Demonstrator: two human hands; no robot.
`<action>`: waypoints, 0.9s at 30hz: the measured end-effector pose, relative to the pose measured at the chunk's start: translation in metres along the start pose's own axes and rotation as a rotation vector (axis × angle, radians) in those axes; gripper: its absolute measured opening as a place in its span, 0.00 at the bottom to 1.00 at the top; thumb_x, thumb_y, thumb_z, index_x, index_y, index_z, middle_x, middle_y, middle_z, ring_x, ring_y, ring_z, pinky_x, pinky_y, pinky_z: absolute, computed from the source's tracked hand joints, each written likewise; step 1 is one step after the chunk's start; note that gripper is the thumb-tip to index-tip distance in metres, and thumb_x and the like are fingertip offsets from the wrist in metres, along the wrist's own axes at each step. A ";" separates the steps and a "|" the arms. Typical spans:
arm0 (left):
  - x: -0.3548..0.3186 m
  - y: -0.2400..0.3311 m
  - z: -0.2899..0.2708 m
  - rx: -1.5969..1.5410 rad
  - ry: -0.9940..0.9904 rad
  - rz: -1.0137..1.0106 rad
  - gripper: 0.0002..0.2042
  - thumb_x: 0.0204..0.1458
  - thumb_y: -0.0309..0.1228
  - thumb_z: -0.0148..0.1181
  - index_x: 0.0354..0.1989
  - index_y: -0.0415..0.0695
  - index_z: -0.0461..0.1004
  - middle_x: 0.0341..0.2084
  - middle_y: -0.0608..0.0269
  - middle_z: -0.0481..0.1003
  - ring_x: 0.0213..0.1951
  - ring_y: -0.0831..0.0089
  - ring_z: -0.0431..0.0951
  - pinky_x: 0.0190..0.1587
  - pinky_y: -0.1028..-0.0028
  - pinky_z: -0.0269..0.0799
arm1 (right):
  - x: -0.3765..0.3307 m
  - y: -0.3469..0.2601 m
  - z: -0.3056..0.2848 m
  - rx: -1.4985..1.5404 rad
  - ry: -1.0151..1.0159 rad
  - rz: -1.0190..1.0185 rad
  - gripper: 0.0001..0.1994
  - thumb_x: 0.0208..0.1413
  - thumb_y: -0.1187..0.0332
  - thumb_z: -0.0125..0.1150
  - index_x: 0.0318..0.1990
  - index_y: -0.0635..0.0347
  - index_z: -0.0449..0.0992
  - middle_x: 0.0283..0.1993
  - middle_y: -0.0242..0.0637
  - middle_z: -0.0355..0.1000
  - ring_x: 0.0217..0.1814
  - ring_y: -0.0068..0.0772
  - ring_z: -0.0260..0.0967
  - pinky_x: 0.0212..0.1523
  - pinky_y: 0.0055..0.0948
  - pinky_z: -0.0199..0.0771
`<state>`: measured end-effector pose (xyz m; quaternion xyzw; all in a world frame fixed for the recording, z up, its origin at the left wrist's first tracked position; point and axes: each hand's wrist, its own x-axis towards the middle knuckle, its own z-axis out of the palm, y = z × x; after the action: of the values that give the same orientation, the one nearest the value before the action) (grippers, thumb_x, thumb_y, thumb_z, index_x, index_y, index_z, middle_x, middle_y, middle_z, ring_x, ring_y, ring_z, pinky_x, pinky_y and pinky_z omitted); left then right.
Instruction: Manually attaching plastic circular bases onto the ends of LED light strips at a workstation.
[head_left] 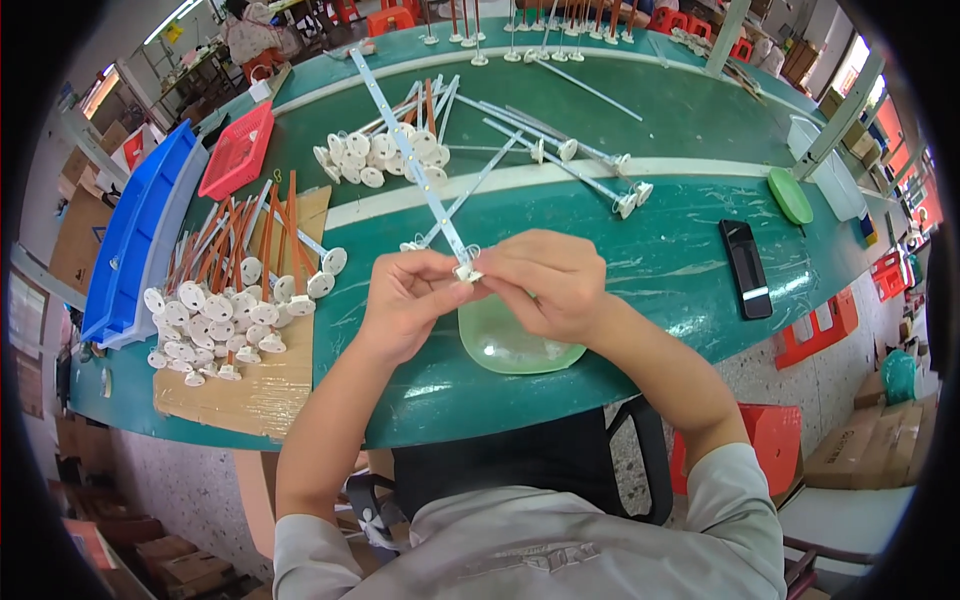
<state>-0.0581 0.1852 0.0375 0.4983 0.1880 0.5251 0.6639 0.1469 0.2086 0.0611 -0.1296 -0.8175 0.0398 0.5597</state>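
Both hands are meeting above the green tabletop (pixel 640 270). The left hand (pixel 405 300) and the right hand (pixel 545 280) are each pinching, grip closed, the near end of a long LED strip (pixel 410 155), where a small white end cap (pixel 465 270) is sitting. A pale green dish (pixel 505 345) is lying just beneath them.
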 end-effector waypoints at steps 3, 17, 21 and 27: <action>0.002 -0.002 -0.003 -0.020 0.004 -0.039 0.11 0.54 0.19 0.60 0.46 0.34 0.73 0.44 0.49 0.78 0.46 0.57 0.81 0.55 0.54 0.77 | -0.004 0.005 0.002 0.009 0.002 0.016 0.11 0.44 0.83 0.67 0.38 0.67 0.81 0.34 0.44 0.79 0.32 0.41 0.79 0.33 0.30 0.80; 0.009 0.002 -0.011 -0.073 -0.045 -0.073 0.21 0.49 0.19 0.65 0.53 0.37 0.69 0.47 0.51 0.77 0.49 0.61 0.79 0.55 0.57 0.75 | -0.009 0.017 0.001 0.134 -0.061 0.143 0.11 0.45 0.82 0.67 0.39 0.63 0.82 0.35 0.42 0.79 0.34 0.39 0.79 0.34 0.28 0.79; 0.007 0.003 -0.009 -0.005 0.023 -0.062 0.22 0.49 0.17 0.65 0.53 0.37 0.69 0.45 0.52 0.78 0.48 0.62 0.80 0.53 0.61 0.76 | -0.006 0.016 0.002 0.106 -0.070 0.181 0.11 0.45 0.80 0.68 0.38 0.62 0.81 0.34 0.40 0.79 0.32 0.36 0.78 0.32 0.28 0.78; 0.013 0.007 -0.014 0.200 0.349 0.016 0.17 0.50 0.19 0.66 0.48 0.38 0.70 0.42 0.52 0.79 0.42 0.69 0.80 0.48 0.66 0.78 | -0.012 0.014 -0.006 0.007 -0.499 0.527 0.10 0.45 0.71 0.69 0.36 0.61 0.80 0.30 0.39 0.76 0.27 0.39 0.73 0.31 0.34 0.76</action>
<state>-0.0672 0.2033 0.0411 0.4647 0.3472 0.5874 0.5643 0.1586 0.2190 0.0492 -0.3202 -0.8674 0.2158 0.3138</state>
